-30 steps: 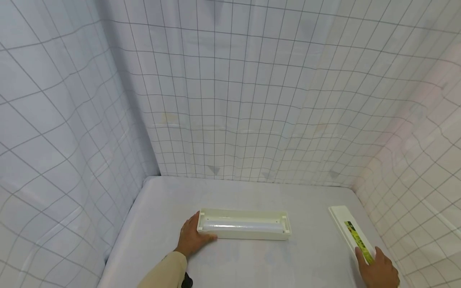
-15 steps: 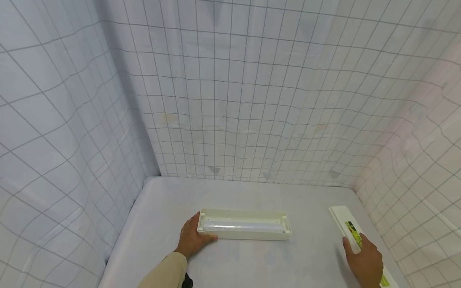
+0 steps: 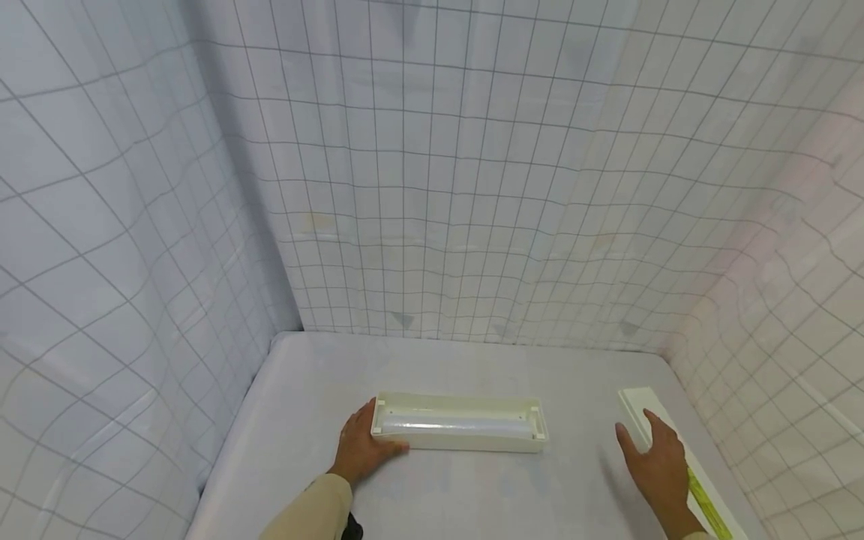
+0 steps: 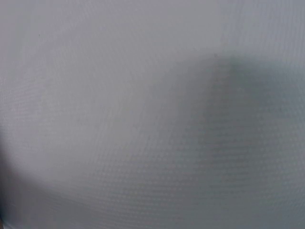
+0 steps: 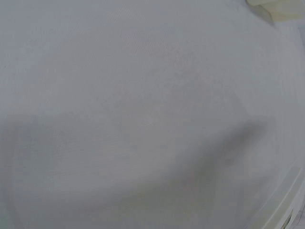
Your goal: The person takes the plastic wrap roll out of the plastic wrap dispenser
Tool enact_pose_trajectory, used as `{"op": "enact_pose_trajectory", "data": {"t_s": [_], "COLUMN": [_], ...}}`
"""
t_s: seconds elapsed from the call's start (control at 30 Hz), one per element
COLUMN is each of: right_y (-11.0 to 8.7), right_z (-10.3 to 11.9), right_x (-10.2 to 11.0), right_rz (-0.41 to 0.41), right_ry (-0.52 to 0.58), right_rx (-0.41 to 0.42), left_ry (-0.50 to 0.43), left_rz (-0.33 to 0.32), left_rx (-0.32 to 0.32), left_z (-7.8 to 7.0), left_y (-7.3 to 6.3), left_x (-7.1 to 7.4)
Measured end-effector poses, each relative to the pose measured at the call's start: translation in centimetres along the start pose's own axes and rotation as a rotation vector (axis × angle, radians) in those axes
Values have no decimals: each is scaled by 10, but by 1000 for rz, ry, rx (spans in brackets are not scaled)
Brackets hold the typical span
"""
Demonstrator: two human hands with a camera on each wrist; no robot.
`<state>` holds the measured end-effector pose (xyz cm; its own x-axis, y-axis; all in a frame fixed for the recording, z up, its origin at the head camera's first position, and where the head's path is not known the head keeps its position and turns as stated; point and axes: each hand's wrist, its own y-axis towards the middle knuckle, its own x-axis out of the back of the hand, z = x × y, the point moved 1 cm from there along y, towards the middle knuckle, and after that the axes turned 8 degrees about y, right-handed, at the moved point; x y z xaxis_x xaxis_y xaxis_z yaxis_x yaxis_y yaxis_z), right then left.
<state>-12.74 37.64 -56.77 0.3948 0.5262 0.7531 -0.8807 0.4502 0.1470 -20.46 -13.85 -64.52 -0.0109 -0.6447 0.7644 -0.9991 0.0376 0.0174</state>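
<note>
In the head view, a long cream plastic wrap dispenser tray (image 3: 466,444) lies on the white-covered table. A shiny roll of plastic wrap (image 3: 459,426) rests inside it. My left hand (image 3: 361,450) grips the tray's left end, thumb along the front wall and fingers round the far side. To the right lies the long white lid (image 3: 637,399), slanted, with a yellow-green label partly hidden by my right hand (image 3: 658,465). That hand is spread above the lid's left edge, thumb apart from the fingers, holding nothing. The right wrist view shows the lid's edge (image 5: 281,202) at lower right.
Sheets with a grid pattern hang as walls at the back (image 3: 432,225), left (image 3: 121,262) and right (image 3: 810,337). The right wall stands close beside the lid. White cloth (image 3: 499,495) covers the table. The left wrist view shows only blurred cloth and shadow.
My right hand has let go of the lid's near part and moved up and left along it, fingers spreading. The lid, the tray and my left hand have stayed in place.
</note>
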Motion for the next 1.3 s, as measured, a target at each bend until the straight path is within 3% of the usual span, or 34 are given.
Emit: {"op": "enact_pose_trajectory", "data": {"t_s": [0.47, 0.83, 1.3], "right_y": [2, 1, -4], "right_z": [46, 82, 111], "right_x": [-25, -39, -62], "right_rz": [-26, 107, 151], "right_ry": [88, 152, 207], "right_rx": [269, 343, 509], "left_ry": [0, 1, -14], "left_rz": [6, -22, -22], "left_rx": [13, -15, -3], "left_z": [0, 1, -1], "left_y": [-2, -1, -2], "left_x": [0, -3, -1]}}
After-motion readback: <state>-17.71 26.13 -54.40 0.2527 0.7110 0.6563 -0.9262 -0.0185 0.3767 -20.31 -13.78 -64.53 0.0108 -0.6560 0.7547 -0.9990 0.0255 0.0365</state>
